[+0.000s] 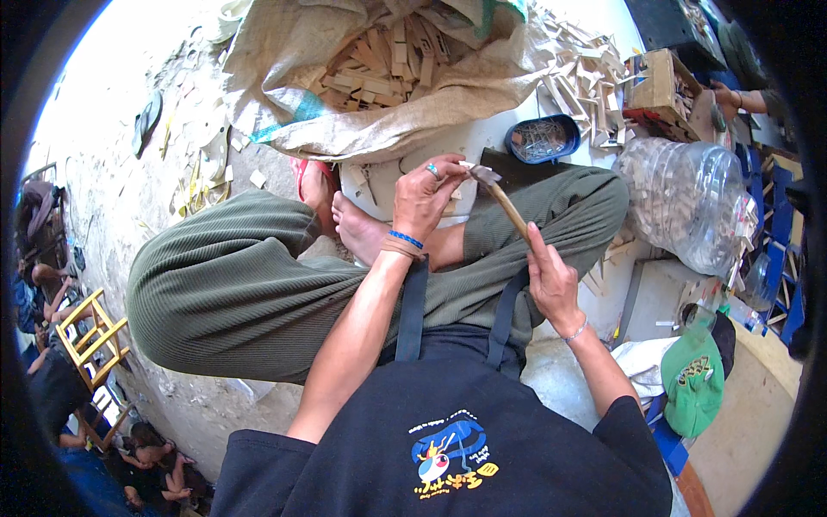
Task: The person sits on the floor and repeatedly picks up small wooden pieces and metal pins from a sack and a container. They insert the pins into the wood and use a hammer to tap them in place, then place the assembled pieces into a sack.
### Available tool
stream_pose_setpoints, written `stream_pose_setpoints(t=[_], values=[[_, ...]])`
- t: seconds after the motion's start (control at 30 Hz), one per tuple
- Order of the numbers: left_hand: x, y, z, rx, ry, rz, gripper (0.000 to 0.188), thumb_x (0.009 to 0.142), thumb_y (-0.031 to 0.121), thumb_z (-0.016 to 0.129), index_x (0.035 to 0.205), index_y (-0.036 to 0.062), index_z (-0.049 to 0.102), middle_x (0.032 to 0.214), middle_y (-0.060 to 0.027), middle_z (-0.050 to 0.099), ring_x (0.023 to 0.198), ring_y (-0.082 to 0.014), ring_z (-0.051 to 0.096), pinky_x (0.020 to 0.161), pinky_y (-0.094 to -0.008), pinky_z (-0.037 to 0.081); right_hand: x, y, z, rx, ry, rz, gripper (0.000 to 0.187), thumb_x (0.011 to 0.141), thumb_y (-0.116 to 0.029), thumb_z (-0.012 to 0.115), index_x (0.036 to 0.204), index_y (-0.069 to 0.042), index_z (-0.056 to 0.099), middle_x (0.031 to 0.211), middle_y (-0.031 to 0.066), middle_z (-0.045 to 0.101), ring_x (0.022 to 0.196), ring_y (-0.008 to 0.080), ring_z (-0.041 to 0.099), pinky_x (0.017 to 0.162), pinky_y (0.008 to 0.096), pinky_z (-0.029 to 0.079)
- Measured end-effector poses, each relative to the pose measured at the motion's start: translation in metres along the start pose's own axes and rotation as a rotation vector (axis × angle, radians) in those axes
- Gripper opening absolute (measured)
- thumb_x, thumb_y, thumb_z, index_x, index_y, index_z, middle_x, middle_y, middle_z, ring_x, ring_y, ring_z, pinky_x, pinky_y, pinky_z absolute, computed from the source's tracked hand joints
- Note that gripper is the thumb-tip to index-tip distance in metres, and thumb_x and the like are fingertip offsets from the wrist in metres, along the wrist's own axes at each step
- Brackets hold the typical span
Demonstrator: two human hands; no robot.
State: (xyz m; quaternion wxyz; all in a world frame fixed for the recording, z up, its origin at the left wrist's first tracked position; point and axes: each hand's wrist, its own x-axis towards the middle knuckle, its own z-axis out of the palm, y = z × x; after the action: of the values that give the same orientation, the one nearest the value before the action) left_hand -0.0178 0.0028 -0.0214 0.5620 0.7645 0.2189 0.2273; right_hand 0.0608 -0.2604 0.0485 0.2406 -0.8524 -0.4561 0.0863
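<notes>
My right hand [554,280] is wrapped round the wooden handle of a hammer [510,209], near its end. The metal hammer head is up by the fingertips of my left hand [428,194], over my crossed legs. Those left fingers are pinched together around a small pale piece [466,164], partly hidden by the fingers and the hammer head; it looks like wood. Just beyond the hammer stands a dark blue oval tin [542,140] with many thin nails in it.
A large woven sack [289,82], open with wood pieces inside, lies ahead. More wood strips [590,82] are heaped right of it, beside a wooden box [659,95] and another person's hand [726,99]. A clear plastic jug [685,202] and a green cap [693,379] are at right.
</notes>
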Motion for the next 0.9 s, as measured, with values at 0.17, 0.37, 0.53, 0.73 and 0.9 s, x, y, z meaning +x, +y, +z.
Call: stream_pose_setpoints(t=[0.17, 0.37, 0.53, 0.73, 0.9], values=[[-0.001, 0.000, 0.002, -0.060, 0.012, -0.015, 0.013, 0.091, 0.001, 0.077, 0.103, 0.0035, 0.077, 0.114, -0.0090, 0.079, 0.098, -0.0167, 0.076, 0.083, -0.0300, 0.061, -0.001, 0.000, 0.002, -0.038, -0.012, 0.007, 0.067, 0.098, -0.007, 0.066, 0.160, -0.023, 0.046, 0.077, 0.0092, 0.053, 0.057, 0.0302, 0.057, 0.053, 0.0442, 0.049], [-0.001, 0.000, 0.003, -0.081, 0.027, -0.023, 0.012, 0.091, 0.001, 0.077, 0.103, 0.0027, 0.077, 0.113, -0.0102, 0.079, 0.098, -0.0165, 0.076, 0.084, -0.0298, 0.061, -0.002, 0.001, 0.003, -0.030, -0.015, 0.002, 0.068, 0.099, -0.007, 0.065, 0.161, -0.025, 0.045, 0.078, 0.0089, 0.053, 0.056, 0.0302, 0.057, 0.053, 0.0447, 0.049], [-0.002, 0.002, 0.001, -0.051, 0.011, -0.022, 0.013, 0.091, 0.001, 0.077, 0.104, 0.0035, 0.078, 0.114, -0.0111, 0.079, 0.100, -0.0188, 0.077, 0.086, -0.0308, 0.061, -0.002, 0.000, 0.003, 0.041, 0.019, 0.003, 0.067, 0.100, -0.008, 0.064, 0.161, -0.027, 0.045, 0.077, 0.0093, 0.054, 0.057, 0.0304, 0.058, 0.054, 0.0444, 0.050], [0.000, 0.002, 0.002, -0.026, 0.033, 0.053, 0.019, 0.086, 0.007, 0.083, 0.105, 0.0057, 0.078, 0.114, -0.0107, 0.079, 0.102, -0.0220, 0.077, 0.087, -0.0329, 0.062, 0.003, -0.002, 0.002, 0.081, 0.034, 0.069, 0.063, 0.103, -0.011, 0.062, 0.161, -0.027, 0.045, 0.088, 0.0124, 0.066, 0.064, 0.0334, 0.064, 0.057, 0.0454, 0.053], [0.001, -0.002, 0.001, 0.026, 0.025, 0.071, 0.020, 0.087, 0.008, 0.083, 0.107, 0.0073, 0.079, 0.112, -0.0096, 0.079, 0.105, -0.0217, 0.077, 0.088, -0.0337, 0.062, 0.008, -0.007, -0.003, 0.095, 0.021, 0.108, 0.061, 0.105, -0.012, 0.060, 0.161, -0.026, 0.044, 0.107, 0.0175, 0.074, 0.080, 0.0377, 0.072, 0.064, 0.0459, 0.057]])
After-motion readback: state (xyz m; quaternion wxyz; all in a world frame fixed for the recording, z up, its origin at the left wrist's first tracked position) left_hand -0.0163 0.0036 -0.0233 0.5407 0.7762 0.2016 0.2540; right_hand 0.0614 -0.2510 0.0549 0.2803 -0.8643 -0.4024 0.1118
